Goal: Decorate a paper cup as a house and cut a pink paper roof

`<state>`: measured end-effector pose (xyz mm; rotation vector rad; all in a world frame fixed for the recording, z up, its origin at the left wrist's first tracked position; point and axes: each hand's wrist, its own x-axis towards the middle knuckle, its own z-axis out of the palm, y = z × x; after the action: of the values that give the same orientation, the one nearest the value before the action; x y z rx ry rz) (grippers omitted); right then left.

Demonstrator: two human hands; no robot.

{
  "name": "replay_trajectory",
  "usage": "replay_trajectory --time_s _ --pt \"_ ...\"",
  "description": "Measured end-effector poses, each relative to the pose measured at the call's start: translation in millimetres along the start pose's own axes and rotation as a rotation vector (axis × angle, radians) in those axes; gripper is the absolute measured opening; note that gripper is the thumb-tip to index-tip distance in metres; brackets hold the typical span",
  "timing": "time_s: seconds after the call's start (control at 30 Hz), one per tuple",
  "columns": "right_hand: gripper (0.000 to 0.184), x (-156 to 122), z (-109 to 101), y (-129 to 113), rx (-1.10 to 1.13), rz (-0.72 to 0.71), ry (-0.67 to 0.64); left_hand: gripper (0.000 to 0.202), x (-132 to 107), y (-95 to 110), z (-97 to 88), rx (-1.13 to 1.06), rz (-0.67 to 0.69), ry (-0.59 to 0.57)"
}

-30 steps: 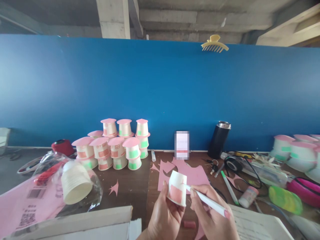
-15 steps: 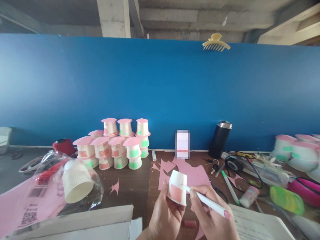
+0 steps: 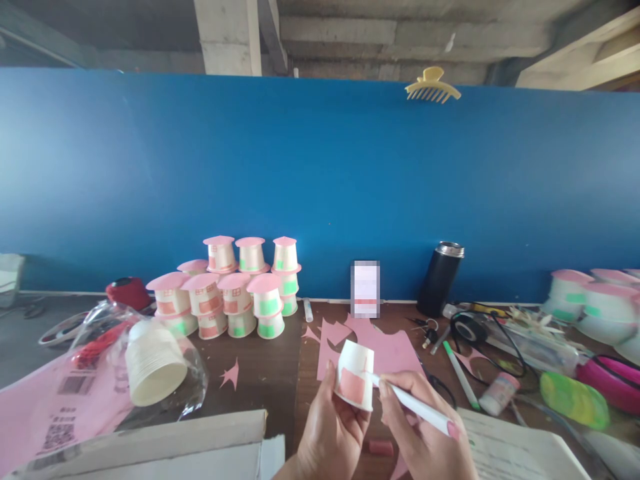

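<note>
A white paper cup [image 3: 357, 359], upside down and slightly tilted, is gripped around its lower part by my left hand [image 3: 333, 427]. On its side is a coloured-in pinkish-red door shape, with a thin red line above and to the right of it. My right hand [image 3: 425, 427] pinches a white marker [image 3: 420, 404] with a pink end, its tip touching the cup's right side. Beneath the hands lie a small pink marker cap [image 3: 381, 448] and a cut sheet of pink paper [image 3: 397, 350].
Stacked cup houses with pink roofs [image 3: 235, 293] stand at the back left. A bag of nested paper cups [image 3: 155, 363] lies left. Rightward are a black flask [image 3: 440, 280], a green marker [image 3: 461, 375], a glue stick [image 3: 499, 393] and cables. A cardboard box edge [image 3: 200, 433] fills the front left.
Almost nothing differs. The cup, both hands and the marker stay in nearly the same place, with the marker tip still against the cup.
</note>
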<state>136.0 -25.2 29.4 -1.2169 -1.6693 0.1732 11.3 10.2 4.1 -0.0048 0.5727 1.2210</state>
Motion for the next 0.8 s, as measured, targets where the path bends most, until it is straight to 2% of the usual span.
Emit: replay_trajectory --time_s 0.57,0.67,0.8 --pt "0.013 -0.9 0.4 -0.2 0.006 -0.001 -0.005 0.033 -0.7 0.4 2.1 -0.007 -0.006 0.029" --pt "0.010 -2.0 -0.3 -2.0 0.049 -0.003 0.045 0.035 -0.1 0.1 1.4 -0.010 -0.003 0.027" --pt "0.010 -1.5 -2.3 -5.3 0.119 -0.026 0.179 0.036 -1.2 0.5 1.8 -0.010 -0.003 0.055"
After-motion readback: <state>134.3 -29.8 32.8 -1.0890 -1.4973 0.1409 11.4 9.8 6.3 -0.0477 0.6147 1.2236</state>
